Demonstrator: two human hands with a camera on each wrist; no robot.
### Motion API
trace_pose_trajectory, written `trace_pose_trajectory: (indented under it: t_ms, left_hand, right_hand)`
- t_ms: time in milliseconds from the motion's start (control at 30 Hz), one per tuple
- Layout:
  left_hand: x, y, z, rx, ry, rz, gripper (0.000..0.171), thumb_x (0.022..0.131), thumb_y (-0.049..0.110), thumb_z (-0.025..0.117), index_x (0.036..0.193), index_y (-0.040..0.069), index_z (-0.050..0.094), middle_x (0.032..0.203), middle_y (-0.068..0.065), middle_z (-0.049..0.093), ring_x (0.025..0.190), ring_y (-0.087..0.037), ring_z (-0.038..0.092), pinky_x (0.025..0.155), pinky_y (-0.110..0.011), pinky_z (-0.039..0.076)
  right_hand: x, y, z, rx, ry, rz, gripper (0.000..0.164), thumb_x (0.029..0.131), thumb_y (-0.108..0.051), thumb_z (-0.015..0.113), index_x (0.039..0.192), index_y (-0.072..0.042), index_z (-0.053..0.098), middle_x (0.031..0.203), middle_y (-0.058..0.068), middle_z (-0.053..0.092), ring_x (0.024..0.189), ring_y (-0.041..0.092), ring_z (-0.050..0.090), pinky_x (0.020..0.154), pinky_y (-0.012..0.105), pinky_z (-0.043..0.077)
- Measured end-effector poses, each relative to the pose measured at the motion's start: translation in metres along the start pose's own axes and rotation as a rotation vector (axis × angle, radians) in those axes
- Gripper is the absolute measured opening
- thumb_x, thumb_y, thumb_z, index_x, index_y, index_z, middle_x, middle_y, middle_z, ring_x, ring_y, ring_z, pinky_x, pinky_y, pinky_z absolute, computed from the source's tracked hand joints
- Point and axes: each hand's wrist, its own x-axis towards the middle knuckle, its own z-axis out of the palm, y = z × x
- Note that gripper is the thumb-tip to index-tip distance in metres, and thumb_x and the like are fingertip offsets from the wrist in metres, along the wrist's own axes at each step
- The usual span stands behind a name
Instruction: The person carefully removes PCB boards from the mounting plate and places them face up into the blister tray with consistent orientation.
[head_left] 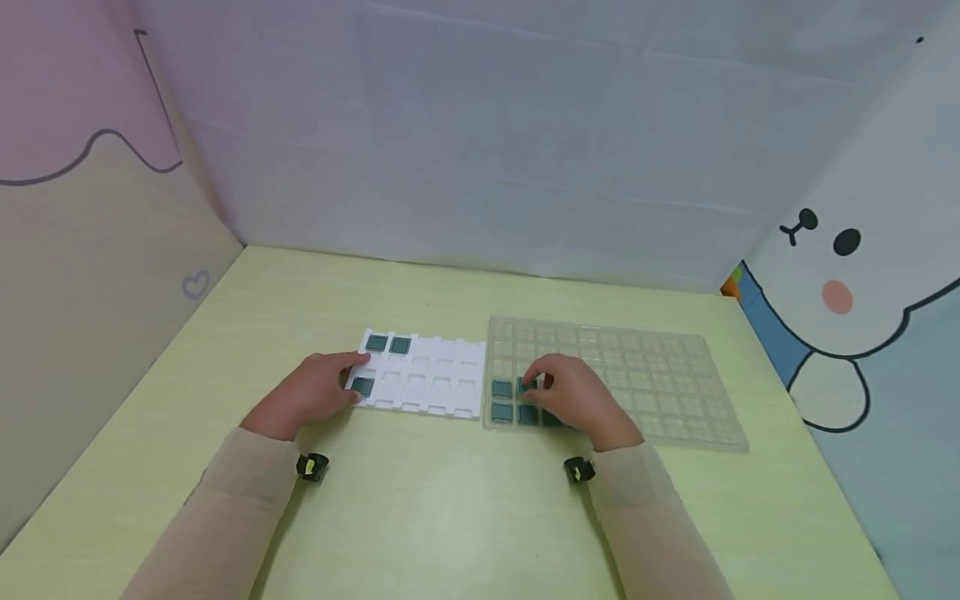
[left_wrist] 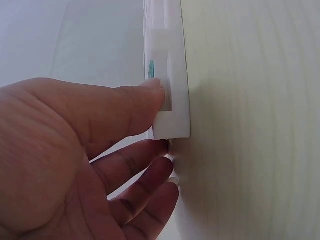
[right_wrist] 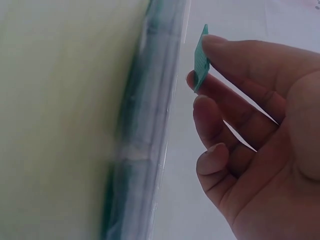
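Note:
A white tray lies on the table with three green square chips in its pockets: two in the far row, with one chip second from the left, and another at the near left. My left hand grips the tray's left end, thumb against its near side. Between thumb and fingers my right hand pinches a thin green chip, held above the clear plastic tray. Several more chips, such as one, sit in that tray's left pockets, some partly hidden by the hand.
The clear tray stands right beside the white one and has many pockets. Both lie on a pale wooden table. A white sheet hangs along the back edge; printed panels border the sides.

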Motion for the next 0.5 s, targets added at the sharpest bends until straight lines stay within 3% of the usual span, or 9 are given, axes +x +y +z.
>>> trace_pose_trajectory:
  t_ms: [500]
  left_hand:
    - [0.0006, -0.0005, 0.0000, 0.015, 0.004, 0.003, 0.065, 0.084, 0.015, 0.070, 0.143, 0.016, 0.042, 0.142, -0.023, 0.038, 0.118, -0.038, 0.040, 0.097, -0.055, 0.036]
  right_hand:
    - [0.0022, -0.0020, 0.0051, -0.038, -0.016, -0.015, 0.010, 0.081, -0.020, 0.074, 0.091, -0.021, 0.070, 0.085, -0.008, 0.059, 0.069, 0.014, 0.050, 0.061, 0.031, 0.044]
